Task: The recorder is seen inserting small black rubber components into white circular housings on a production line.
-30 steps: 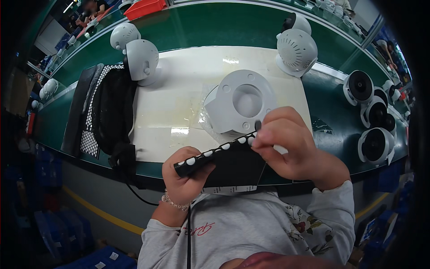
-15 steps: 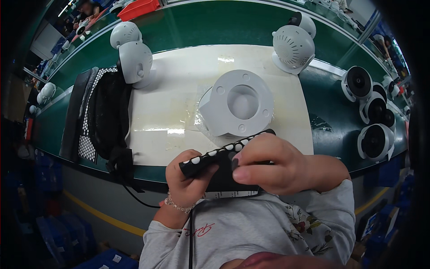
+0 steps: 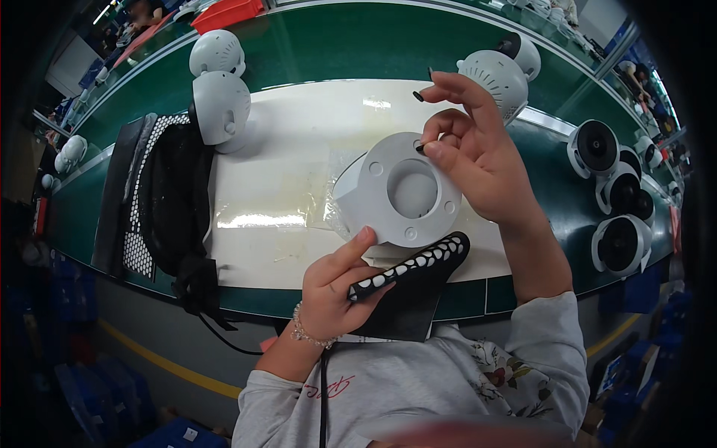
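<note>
A white ring-shaped base (image 3: 377, 205) with a large central opening and shallow round recesses lies tilted on the work mat. My left hand (image 3: 332, 284) is closed around a bent black sheet with white round spots (image 3: 418, 261), while its index finger touches the base's near edge. Between thumb and finger, my right hand (image 3: 482, 164) pinches a small dark round pad (image 3: 420, 147) at the far right part of the ring. Two raised fingertips of that hand carry dark round pieces (image 3: 418, 96). The recess under the pinching fingers is hidden.
White camera-like units stand at the back left (image 3: 222, 108), the back right (image 3: 493, 78) and along the right (image 3: 620, 243). A black bag (image 3: 175, 198) lies left of the pale mat (image 3: 291, 127). Beyond the bench is a red tray (image 3: 228, 13).
My right hand has moved from the spotted sheet up and away to the white base, carrying dark pads. My left hand has shifted right with the sheet, its index finger now on the base.
</note>
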Motion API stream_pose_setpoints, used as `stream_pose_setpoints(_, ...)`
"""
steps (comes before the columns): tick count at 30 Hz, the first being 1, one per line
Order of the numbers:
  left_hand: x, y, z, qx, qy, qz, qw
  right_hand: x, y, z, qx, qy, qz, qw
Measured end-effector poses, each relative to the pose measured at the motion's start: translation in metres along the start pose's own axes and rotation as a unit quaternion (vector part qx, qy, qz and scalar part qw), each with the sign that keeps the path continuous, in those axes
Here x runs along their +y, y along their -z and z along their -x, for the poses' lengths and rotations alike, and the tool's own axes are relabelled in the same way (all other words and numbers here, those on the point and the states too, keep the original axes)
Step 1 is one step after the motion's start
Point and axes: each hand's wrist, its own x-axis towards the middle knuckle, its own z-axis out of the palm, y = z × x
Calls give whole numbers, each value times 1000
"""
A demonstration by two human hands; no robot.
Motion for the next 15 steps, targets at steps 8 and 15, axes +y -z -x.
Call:
stream_pose_setpoints(8, -5, -1, 5, -7, -1, 8, 1000, -1, 4, -2, -23, -3, 55, 998)
stream_pose_setpoints(15, -7, 0, 3, -26, -54, -12, 998, -20, 1, 11, -24, 82, 217, 972)
